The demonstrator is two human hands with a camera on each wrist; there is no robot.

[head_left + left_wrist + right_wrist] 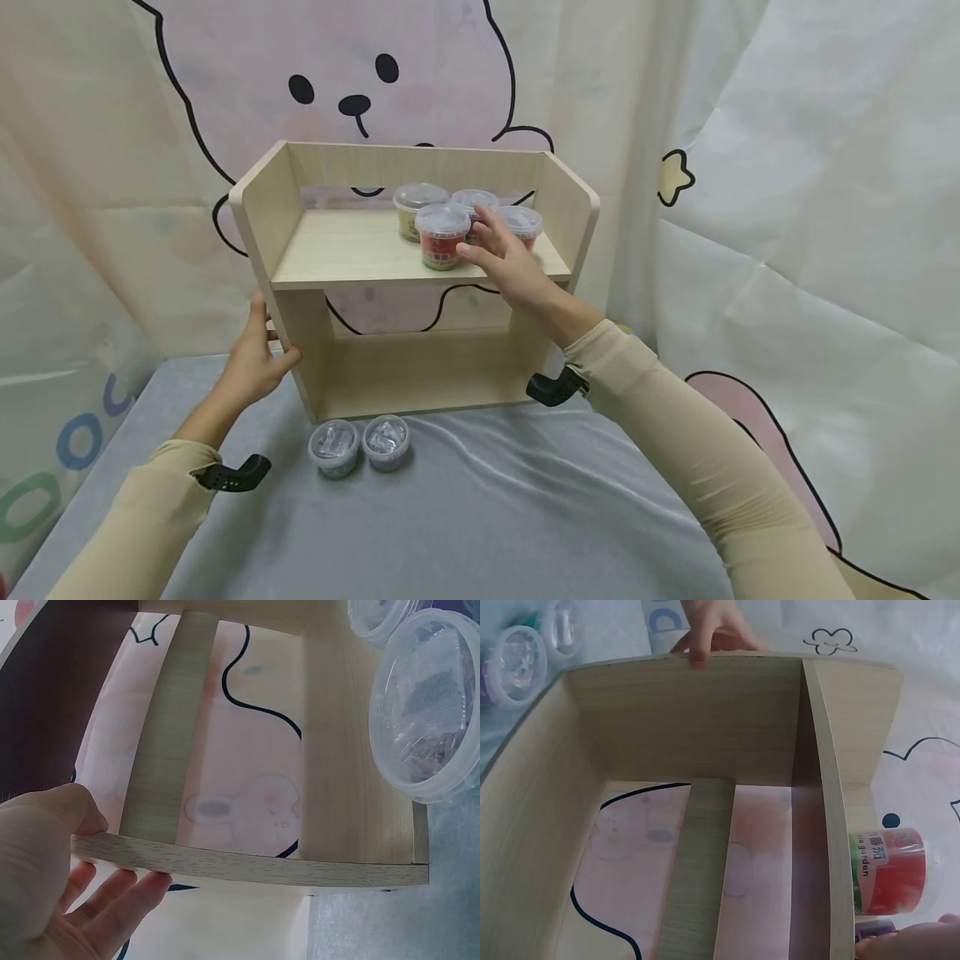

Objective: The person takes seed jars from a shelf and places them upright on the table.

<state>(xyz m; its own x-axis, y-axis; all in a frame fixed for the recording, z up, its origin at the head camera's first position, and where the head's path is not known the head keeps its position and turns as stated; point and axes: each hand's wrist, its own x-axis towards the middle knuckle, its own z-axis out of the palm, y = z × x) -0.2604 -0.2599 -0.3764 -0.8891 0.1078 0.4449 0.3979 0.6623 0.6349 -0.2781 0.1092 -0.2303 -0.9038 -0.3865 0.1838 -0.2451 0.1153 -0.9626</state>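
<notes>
My left hand grips the left side panel of a pale wooden two-tier shelf; the left wrist view shows the thumb inside the panel edge and the fingers outside. On the top tier, my right hand reaches in with fingers extended among small clear-lidded tubs. Its thumb is right at a front tub with a red label, which stands upright. A yellowish tub stands behind it to the left. Another tub is partly hidden by the fingers, and a red one stands at the right.
Two lidded tubs stand on the grey cloth in front of the shelf's left part. The lower tier has an open back. Printed curtains hang behind and at both sides.
</notes>
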